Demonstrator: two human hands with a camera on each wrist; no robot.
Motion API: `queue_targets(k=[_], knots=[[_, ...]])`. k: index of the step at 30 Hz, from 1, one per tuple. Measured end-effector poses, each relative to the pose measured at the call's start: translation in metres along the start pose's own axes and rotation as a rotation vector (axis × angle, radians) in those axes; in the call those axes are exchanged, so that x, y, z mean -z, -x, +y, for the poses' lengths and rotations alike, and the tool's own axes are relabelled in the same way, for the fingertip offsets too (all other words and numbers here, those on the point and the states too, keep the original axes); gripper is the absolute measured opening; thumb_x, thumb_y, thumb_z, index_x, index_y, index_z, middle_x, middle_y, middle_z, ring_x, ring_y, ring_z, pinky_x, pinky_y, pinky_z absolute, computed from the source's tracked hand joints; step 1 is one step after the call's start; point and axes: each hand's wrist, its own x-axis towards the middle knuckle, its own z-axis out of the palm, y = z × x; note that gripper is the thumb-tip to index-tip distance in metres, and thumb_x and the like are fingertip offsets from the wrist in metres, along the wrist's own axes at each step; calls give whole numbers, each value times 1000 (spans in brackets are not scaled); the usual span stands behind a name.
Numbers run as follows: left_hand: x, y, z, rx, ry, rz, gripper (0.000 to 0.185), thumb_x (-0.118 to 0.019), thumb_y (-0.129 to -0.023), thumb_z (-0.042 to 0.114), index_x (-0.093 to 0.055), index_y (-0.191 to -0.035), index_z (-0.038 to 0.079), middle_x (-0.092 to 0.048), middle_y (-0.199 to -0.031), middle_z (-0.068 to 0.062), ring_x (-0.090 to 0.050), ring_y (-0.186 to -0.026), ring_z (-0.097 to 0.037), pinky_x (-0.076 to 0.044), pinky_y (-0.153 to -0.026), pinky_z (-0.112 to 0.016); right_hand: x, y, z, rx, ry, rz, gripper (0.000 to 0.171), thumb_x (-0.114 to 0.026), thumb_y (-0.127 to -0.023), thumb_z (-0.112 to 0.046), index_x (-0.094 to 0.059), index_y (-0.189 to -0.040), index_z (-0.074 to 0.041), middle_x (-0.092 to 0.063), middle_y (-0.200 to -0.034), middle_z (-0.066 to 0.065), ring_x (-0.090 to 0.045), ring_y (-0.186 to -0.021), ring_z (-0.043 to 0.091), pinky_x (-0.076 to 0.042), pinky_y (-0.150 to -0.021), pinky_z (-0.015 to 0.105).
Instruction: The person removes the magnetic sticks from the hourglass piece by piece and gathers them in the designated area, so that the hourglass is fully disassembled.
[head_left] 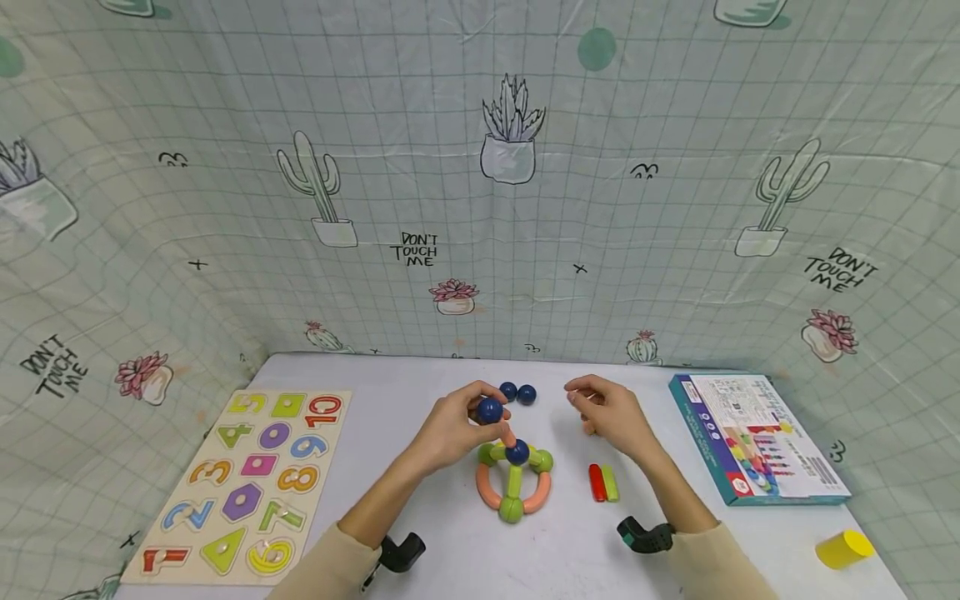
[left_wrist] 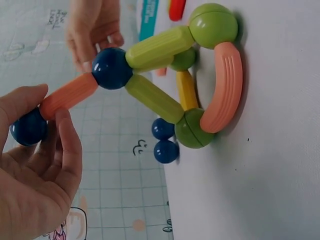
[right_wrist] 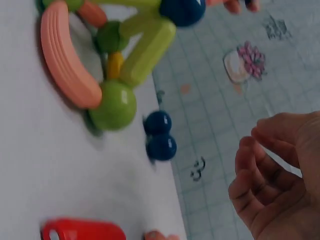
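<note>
Salmon rod point(left_wrist: 72, 94), pinched in the left hand point(head_left: 450, 425), meets the navy ball point(left_wrist: 112, 68) atop the frame point(head_left: 514, 486), apparently a joining step wanting gentle release next, the right hand point(head_left: 612, 414) empty, loosely curled.

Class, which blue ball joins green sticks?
The blue ball topping the frame, where green sticks meet; the others have none: one is at the left hand, two on the table.
</note>
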Motion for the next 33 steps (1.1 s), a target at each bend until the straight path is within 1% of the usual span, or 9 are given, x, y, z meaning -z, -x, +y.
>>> queue_targets(k=[3, 5, 7, 10, 16, 22, 27, 30, 33], knots=[[0, 0, 1, -6, -8, 8, 33, -77, -90, 22, -67, -120, 16, -72, -104, 1, -63, -83, -15, -52, -65, -26, -15, 9, -22, 128, -65, -134, 24, -65, -100, -30, -70, -118, -15, -68, -96, 5, -63, -78, 31, -52, -62, 30], [2, 0, 2, -8, -15, 12, 36, -77, -90, 25, -68, -123, 16, -71, -104, 1, -63, -83, -16, -52, -63, -28, -25, 13, -34, 214, -77, -191, 24, -67, -99, -31, -70, -118, -17, -68, -96, -1, -63, -81, 24, -53, -65, 29], [3, 0, 3, -7, -10, 13, 37, -77, -90, 27, -68, -124, 17, -69, -106, 0, -64, -85, -16, -53, -63, -29, -33, 17, -45, 274, -85, -219, 25, -68, -97, -32, -71, -118, -18, -68, -99, -5, -63, -83, 17, -54, -69, 29], [4, 1, 3, -3, -4, 12, 40, -78, -89, 30, -69, -127, 18, -66, -116, -1, -65, -87, -15, -54, -65, -29, -43, 19, -55, 320, -54, -197, 26, -70, -96, -32, -71, -119, -21, -67, -100, -9, -62, -85, 10, -54, -72, 27], [4, 2, 1, -16, -18, -7, 44, -75, -92, 35, -66, -132, 20, -62, -116, -1, -65, -90, -13, -54, -71, -28, -52, 19, -64, 317, -42, -118, 22, -71, -95, -22, -72, -117, -18, -67, -100, -8, -64, -82, 9, -56, -67, 27], [4, 2, 0, -19, -28, -9, 44, -71, -95, 38, -65, -134, 20, -64, -120, -2, -64, -90, -13, -53, -69, -28, -54, 19, -63, 278, -82, -120, 19, -69, -96, -21, -72, -114, -19, -69, -101, -6, -66, -79, 10, -57, -64, 28], [3, 1, 0, -2, 46, -6, 45, -71, -95, 38, -62, -136, 22, -62, -122, -6, -68, -84, -12, -52, -65, -30, -54, 18, -62, 287, -109, -117, 13, -69, -96, -24, -71, -109, -23, -69, -100, -6, -65, -75, 11, -56, -62, 28], [3, -1, -1, -5, 106, 3, 43, -69, -96, 36, -61, -135, 19, -61, -117, -9, -71, -81, -14, -55, -70, -33, -54, 18, -63, 291, -125, -113, 9, -68, -97, -29, -70, -105, -25, -69, -97, -7, -64, -71, 12, -56, -60, 29], [4, -6, -3, 2, 133, 43, 42, -69, -97, 33, -61, -133, 14, -64, -114, -10, -71, -80, -15, -58, -76, -38, -54, 18, -63, 272, -146, -110, 10, -68, -97, -32, -69, -104, -25, -68, -94, -6, -64, -70, 13, -55, -60, 29]])
